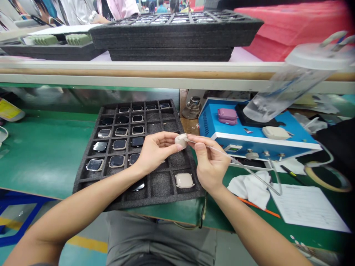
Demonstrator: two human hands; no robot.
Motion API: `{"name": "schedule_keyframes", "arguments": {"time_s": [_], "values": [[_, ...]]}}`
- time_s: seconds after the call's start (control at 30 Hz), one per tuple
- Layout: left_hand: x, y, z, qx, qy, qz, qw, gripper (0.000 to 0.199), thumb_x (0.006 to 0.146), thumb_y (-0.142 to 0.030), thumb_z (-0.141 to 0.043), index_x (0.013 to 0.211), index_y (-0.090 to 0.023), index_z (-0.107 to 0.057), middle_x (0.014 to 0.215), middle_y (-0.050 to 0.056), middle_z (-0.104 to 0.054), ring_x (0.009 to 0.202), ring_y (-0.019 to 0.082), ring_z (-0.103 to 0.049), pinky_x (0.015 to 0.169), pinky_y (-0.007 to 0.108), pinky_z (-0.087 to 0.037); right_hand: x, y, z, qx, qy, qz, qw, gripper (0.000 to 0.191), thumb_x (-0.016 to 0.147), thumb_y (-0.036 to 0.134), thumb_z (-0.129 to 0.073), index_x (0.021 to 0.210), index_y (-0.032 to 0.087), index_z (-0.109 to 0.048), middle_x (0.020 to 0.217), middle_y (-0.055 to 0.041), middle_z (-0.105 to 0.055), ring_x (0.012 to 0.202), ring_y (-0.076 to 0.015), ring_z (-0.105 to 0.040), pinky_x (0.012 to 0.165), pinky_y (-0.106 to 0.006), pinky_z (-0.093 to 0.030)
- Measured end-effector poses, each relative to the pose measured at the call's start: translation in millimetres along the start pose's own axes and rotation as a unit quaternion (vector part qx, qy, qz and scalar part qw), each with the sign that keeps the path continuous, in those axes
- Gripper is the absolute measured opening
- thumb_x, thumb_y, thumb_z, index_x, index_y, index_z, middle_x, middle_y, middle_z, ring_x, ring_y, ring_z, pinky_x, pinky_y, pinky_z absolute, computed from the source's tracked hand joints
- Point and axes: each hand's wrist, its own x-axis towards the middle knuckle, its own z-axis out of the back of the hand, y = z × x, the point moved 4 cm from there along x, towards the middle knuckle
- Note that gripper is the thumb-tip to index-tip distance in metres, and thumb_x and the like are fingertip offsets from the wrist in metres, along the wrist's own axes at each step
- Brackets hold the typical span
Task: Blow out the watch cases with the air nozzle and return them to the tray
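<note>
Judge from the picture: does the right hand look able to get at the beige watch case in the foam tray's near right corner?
Probably yes: the beige watch case lies uncovered in the foam tray, close to the right hand, though that hand holds a thin tube.

I'm standing in a factory workshop, judging by the green bench [41,155], foam tray [161,186] of watch bodies [117,161] and blue control box [235,132].

Creased grey trousers [130,236] show at six o'clock, dark cloth [149,259] beside them; forearms [91,203] at eight and five are bare.
</note>
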Motion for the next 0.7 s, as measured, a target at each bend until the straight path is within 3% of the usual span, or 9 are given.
{"name": "schedule_keyframes", "arguments": {"time_s": [0.7], "values": [[0.9,-1.1,0.1,0.003,0.01,-0.018,1.0,0.036,0.067,-0.028,-0.092,0.098,-0.016,-0.08,0.097,0.008,-0.083,0.088,0.023,-0.078,0.088,0.036,-0.061,1.5,-1.0,-0.6,0.013,0.013,0.008,1.0,0.012,0.096,0.029,-0.066,0.097,0.024,-0.078,0.103,-0.0071,-0.077,0.102,-0.024,-0.074,0.094,-0.046,-0.063]]}}
